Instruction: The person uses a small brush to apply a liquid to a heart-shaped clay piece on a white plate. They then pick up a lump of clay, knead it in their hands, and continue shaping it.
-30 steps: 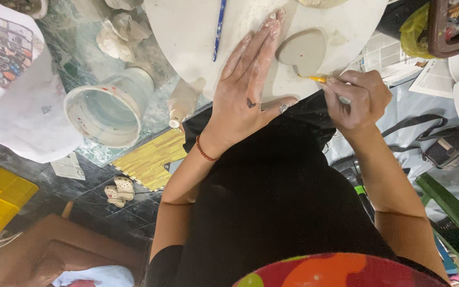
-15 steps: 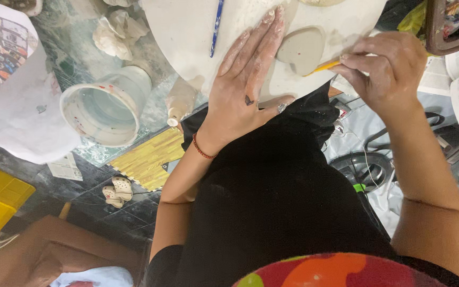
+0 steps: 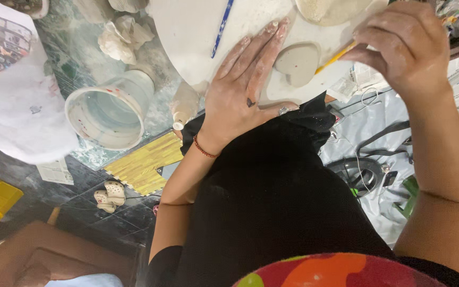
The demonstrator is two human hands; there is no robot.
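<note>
left hand (image 3: 243, 98) flat beside grey clay heart (image 3: 297, 64); right hand (image 3: 402, 45) grips yellow tool (image 3: 334, 56).

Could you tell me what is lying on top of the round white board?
A heart-shaped clay piece, a blue pencil and the flat left hand rest on the white board; whatever lies beneath the palm is hidden.

Glass table (image 3: 81, 69): white board (image 3: 197, 37), plastic tub (image 3: 110, 114), crumpled paper (image 3: 120, 37)
</note>
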